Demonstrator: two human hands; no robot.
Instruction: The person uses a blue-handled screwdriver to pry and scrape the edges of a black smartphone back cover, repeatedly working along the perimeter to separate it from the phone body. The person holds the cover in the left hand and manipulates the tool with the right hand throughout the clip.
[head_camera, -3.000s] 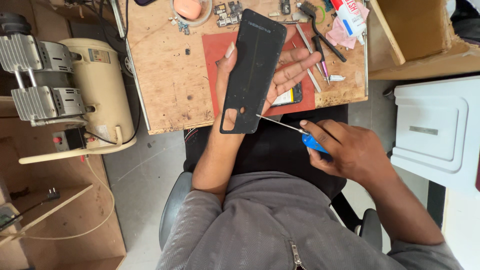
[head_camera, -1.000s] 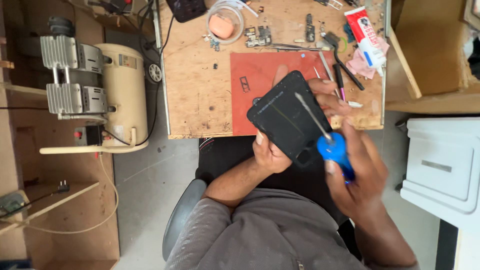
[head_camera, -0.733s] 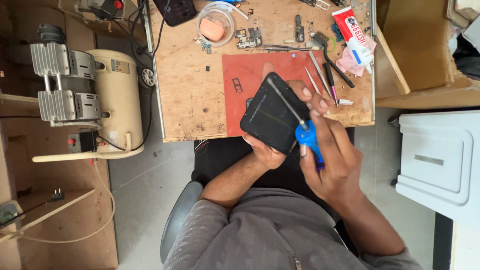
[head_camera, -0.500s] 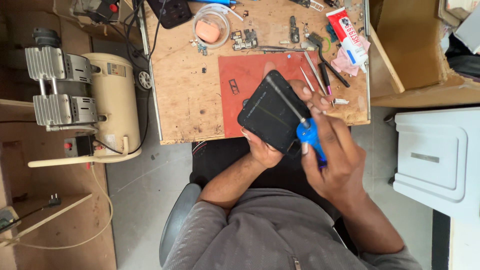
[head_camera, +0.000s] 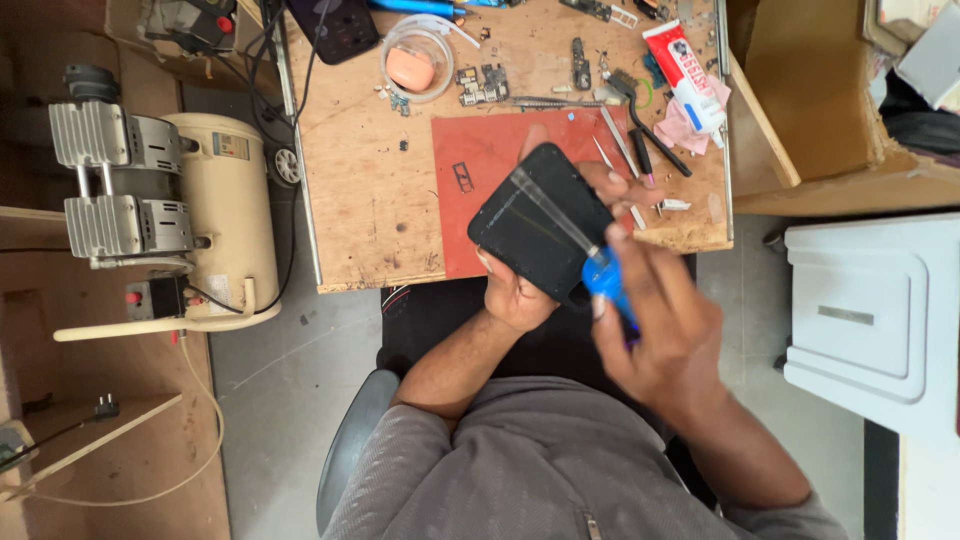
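My left hand (head_camera: 520, 295) grips a black phone back cover (head_camera: 540, 225) from below, holding it over the near edge of the red work mat (head_camera: 480, 165). My right hand (head_camera: 665, 335) holds a screwdriver with a blue handle (head_camera: 605, 280). Its thin metal shaft (head_camera: 550, 210) lies diagonally across the cover, tip toward the cover's far left corner. The right hand is blurred.
The wooden workbench (head_camera: 370, 150) carries tweezers and picks (head_camera: 625, 145), a red-and-white glue tube (head_camera: 685, 75), small circuit boards (head_camera: 480, 85), a coil of clear tubing (head_camera: 415, 65) and a dark phone (head_camera: 335, 25). A cream air compressor (head_camera: 170, 215) stands left. A white box (head_camera: 865, 305) sits right.
The cover was held up long and flat on the left palm; now it is tilted low over the mat, and the right hand has brought the screwdriver's shaft onto it.
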